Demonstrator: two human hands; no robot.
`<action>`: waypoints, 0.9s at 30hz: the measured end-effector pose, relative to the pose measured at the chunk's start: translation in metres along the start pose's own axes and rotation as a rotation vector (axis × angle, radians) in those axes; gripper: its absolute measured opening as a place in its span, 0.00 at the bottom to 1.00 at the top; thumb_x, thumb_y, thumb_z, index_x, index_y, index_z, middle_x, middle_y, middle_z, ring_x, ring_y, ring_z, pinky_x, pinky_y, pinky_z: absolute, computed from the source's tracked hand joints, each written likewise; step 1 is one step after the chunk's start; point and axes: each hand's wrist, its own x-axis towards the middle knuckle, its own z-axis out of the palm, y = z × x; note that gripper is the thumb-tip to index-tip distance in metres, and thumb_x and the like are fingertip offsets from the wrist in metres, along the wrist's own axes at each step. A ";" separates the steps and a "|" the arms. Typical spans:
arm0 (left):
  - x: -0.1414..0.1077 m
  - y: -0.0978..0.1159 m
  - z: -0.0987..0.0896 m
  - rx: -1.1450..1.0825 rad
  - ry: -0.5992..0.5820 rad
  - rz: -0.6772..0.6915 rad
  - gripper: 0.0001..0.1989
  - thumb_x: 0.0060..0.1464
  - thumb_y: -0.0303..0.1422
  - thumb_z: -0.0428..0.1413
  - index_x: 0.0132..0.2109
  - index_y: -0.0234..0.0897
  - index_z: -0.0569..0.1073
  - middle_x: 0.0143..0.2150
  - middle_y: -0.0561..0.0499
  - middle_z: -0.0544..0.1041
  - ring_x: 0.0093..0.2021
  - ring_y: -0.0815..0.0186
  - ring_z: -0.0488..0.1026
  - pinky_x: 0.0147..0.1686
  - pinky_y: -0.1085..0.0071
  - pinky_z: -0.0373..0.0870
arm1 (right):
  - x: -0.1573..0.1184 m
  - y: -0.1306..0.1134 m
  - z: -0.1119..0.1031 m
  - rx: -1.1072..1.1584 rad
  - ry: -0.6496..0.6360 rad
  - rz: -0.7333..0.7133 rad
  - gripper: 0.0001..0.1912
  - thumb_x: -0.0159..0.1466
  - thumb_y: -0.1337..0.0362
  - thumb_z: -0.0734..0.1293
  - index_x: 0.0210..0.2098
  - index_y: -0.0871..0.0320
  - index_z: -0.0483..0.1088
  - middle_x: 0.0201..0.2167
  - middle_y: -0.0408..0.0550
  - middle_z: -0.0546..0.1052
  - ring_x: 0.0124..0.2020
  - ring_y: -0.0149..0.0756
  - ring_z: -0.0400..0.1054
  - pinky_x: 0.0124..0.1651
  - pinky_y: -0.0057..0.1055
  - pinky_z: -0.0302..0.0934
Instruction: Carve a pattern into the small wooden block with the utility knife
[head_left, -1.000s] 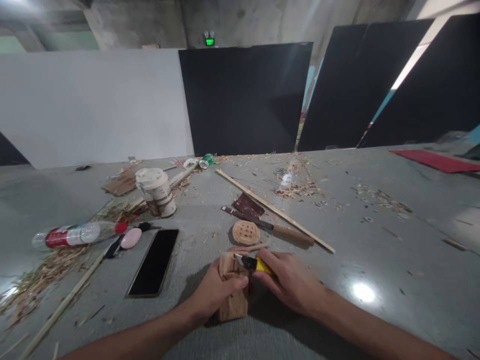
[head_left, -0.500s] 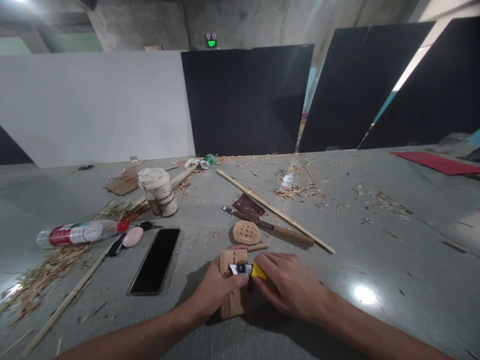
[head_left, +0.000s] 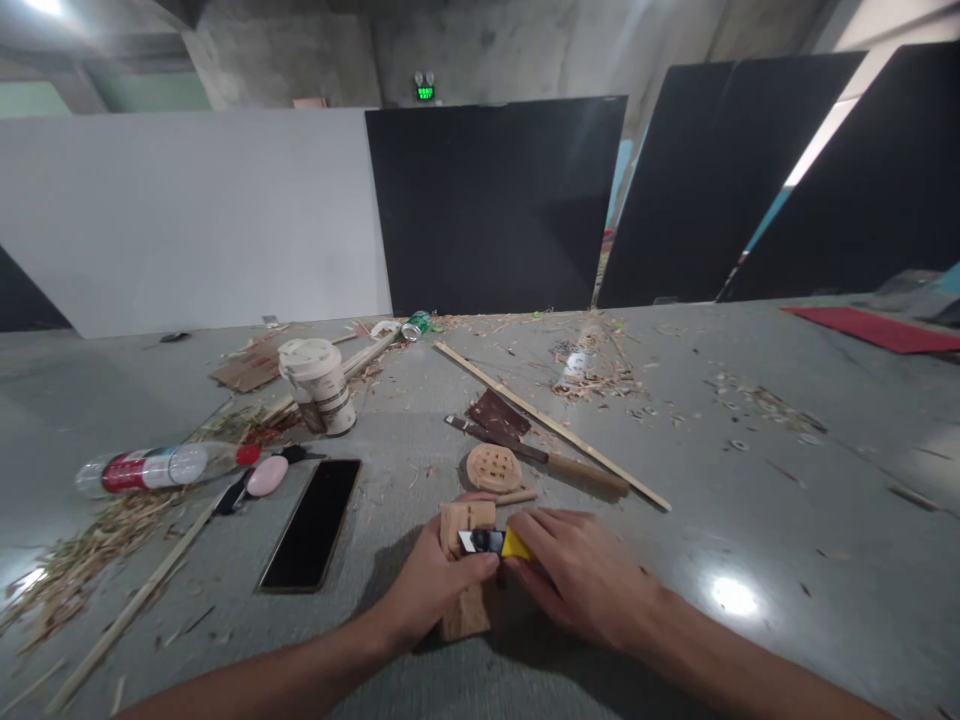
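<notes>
The left hand's fingers (head_left: 442, 570) are wrapped round a small wooden block (head_left: 466, 612), thumb pressed along its face. The right hand (head_left: 574, 570) grips a yellow utility knife (head_left: 516, 544), its blade lying across the block's upper part; from where I stand I can't quite tell whether the edge bites. The block sits low between the two hands, over the grey surface (head_left: 405, 450). Just beyond it lie a thin rod (head_left: 517, 496) and a carved oval piece (head_left: 493, 468), then a long wooden-handled tool (head_left: 585, 472) next to a dark brown sheet (head_left: 498, 412). A black phone (head_left: 311, 525) rests to the left, with a lidded paper cup (head_left: 319, 388) standing past it and a plastic bottle (head_left: 154, 468) on its side.
</notes>
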 end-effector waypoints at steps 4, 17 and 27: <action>0.001 -0.001 0.000 0.006 -0.008 0.025 0.37 0.47 0.39 0.74 0.63 0.41 0.73 0.53 0.47 0.79 0.50 0.58 0.77 0.51 0.63 0.74 | 0.001 0.000 0.000 0.006 -0.005 0.004 0.09 0.76 0.62 0.59 0.40 0.56 0.66 0.34 0.47 0.78 0.32 0.39 0.72 0.35 0.36 0.51; 0.002 0.002 0.003 0.002 0.017 0.014 0.34 0.47 0.34 0.72 0.61 0.40 0.73 0.51 0.48 0.80 0.46 0.60 0.78 0.48 0.65 0.75 | 0.001 -0.001 -0.005 -0.024 -0.035 0.020 0.09 0.76 0.61 0.59 0.41 0.55 0.67 0.36 0.47 0.79 0.33 0.39 0.73 0.36 0.36 0.55; 0.000 0.008 0.006 0.069 0.064 0.060 0.32 0.47 0.40 0.74 0.58 0.37 0.78 0.57 0.41 0.82 0.58 0.50 0.77 0.59 0.58 0.73 | 0.001 -0.003 -0.001 -0.119 0.036 0.025 0.04 0.73 0.64 0.64 0.40 0.56 0.67 0.36 0.48 0.80 0.33 0.41 0.75 0.36 0.37 0.56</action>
